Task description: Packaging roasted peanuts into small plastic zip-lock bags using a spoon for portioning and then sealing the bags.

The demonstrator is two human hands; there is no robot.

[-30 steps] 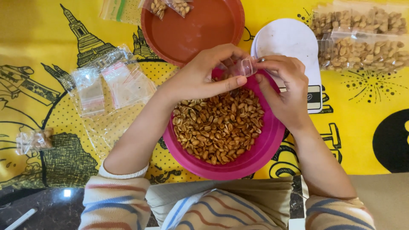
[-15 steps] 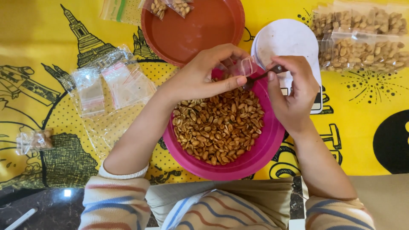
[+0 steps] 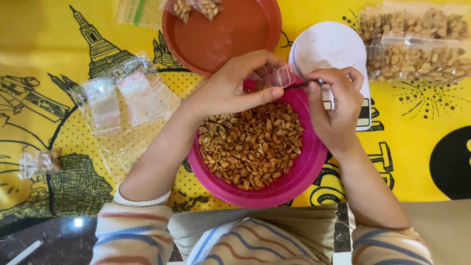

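Small clear plastic pouch [image 3: 280, 77] with a pink seal strip sits pinched in the left hand [image 3: 230, 88], thumb and fingers closed on its edges, above the far rim of the round pink plastic bowl [image 3: 304, 172]. Just beside it, the right hand [image 3: 333, 105] has its grip closed around a thin dark metal spoon [image 3: 301, 84], whose tip points at the pouch mouth. Roasted peanuts [image 3: 250, 145] fill the bowl under both hands. Behind the bowl, touching its rim, lies a round brown plastic plate [image 3: 230, 34]; two filled peanut pouches [image 3: 194, 7] rest on its far edge. A white kitchen scale [image 3: 328, 46] lies under the right hand, partly hidden by it. Two rows of filled peanut packets [image 3: 417, 49] lie at the far right on the table's yellow printed cloth [image 3: 49, 59]. Left of the forearm, a loose pile of empty clear pouches [image 3: 127, 93] lies spread out, and one small filled pouch [image 3: 39, 162] lies well apart near the left edge
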